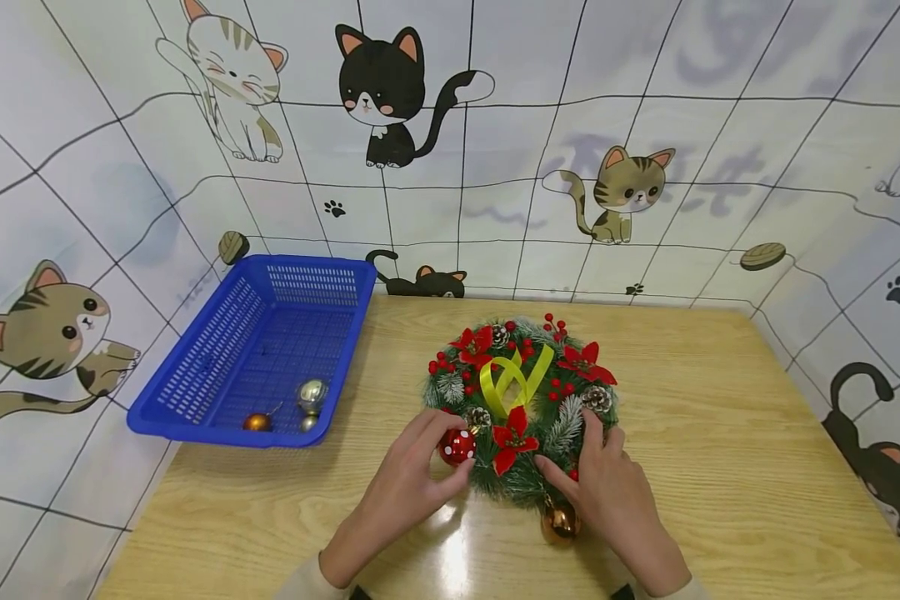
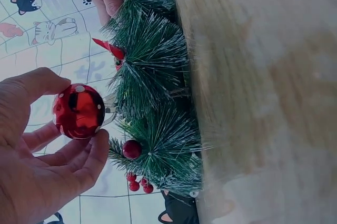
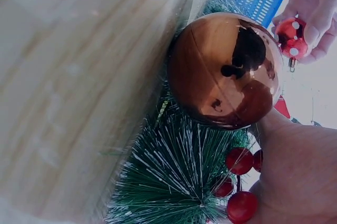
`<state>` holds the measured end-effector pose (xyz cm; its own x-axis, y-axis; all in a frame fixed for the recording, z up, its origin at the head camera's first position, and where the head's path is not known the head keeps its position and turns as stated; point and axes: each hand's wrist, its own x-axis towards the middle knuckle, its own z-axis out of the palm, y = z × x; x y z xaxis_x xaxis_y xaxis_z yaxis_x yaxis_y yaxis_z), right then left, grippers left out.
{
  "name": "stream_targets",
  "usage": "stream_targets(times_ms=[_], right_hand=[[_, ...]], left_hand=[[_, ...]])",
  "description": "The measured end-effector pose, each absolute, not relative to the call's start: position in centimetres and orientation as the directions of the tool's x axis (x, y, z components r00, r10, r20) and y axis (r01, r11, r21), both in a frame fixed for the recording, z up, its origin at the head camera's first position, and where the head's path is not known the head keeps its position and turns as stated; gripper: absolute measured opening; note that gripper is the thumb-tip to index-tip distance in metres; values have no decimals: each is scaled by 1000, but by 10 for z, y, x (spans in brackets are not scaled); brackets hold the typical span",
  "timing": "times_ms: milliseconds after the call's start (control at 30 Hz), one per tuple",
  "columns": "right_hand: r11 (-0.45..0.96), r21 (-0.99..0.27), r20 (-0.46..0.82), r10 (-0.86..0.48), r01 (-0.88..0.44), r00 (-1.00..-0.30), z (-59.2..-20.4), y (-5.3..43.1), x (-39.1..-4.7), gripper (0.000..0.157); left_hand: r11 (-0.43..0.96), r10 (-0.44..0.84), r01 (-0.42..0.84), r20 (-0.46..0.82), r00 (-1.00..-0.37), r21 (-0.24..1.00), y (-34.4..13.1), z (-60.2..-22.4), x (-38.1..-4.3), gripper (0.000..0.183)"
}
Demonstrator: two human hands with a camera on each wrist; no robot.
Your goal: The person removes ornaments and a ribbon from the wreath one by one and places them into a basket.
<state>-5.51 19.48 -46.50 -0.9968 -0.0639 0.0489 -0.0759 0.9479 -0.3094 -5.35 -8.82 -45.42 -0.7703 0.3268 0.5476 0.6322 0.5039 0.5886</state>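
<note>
Wooden table (image 1: 720, 433), cat-print walls. Left hand (image 1: 408, 479) pinches a red dotted bauble (image 1: 457, 447) against the wreath (image 1: 521, 400) at its near-left edge; likely mid-hanging, next needs the hook caught on a branch. Right hand (image 1: 607, 492) rests flat-fingered on the wreath, beside a copper bauble (image 1: 559, 523). The hook's hold is hard to make out.

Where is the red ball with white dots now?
In the head view, the left hand pinches the red ball at the wreath's lower left edge.

Bare hands, cream sleeve cuffs
</note>
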Motion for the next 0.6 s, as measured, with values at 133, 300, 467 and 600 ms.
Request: stream_targets(times_ms=[133, 300, 467, 600], right_hand=[[948, -309, 48, -68, -80, -997, -465, 194, -55, 108], [948, -311, 41, -65, -75, -997, -464, 194, -55, 108], [946, -317, 33, -62, -69, -998, -464, 194, -55, 108], [946, -317, 32, -60, -67, -998, -464, 194, -56, 108]], left_hand=[[482, 306, 647, 578, -756, 591, -88, -450, -56, 43], [474, 277, 650, 600, -750, 594, -91, -442, -57, 42], [468, 252, 642, 605, -756, 607, -97, -436, -58, 42], [455, 218, 657, 641, -736, 601, -102, -430, -61, 43]])
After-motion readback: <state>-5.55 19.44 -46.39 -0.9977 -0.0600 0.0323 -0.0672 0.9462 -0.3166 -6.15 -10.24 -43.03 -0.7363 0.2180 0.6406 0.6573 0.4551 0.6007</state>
